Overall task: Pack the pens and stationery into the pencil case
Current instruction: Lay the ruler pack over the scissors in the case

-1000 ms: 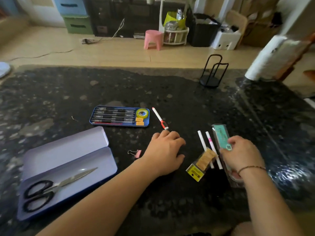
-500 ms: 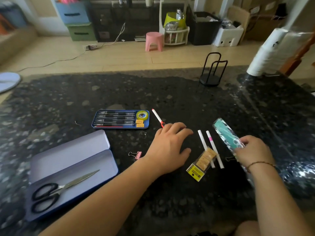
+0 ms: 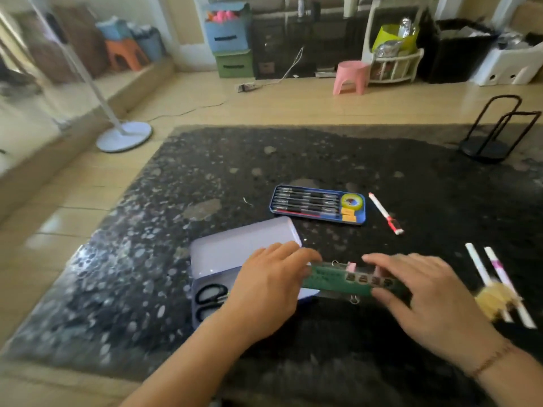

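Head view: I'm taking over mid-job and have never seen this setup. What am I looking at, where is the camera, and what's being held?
No machine here: a person works bare-handed, and the one camera sits on their head, looking forward and down. The left hand and right hand together hold a long green packet level above the dark speckled table, beside the open lilac pencil case. Black scissors already lie inside it. Still out: a blue tin of pens, a red-tipped marker, two white pens, a blurred yellow packet and a pink binder clip.
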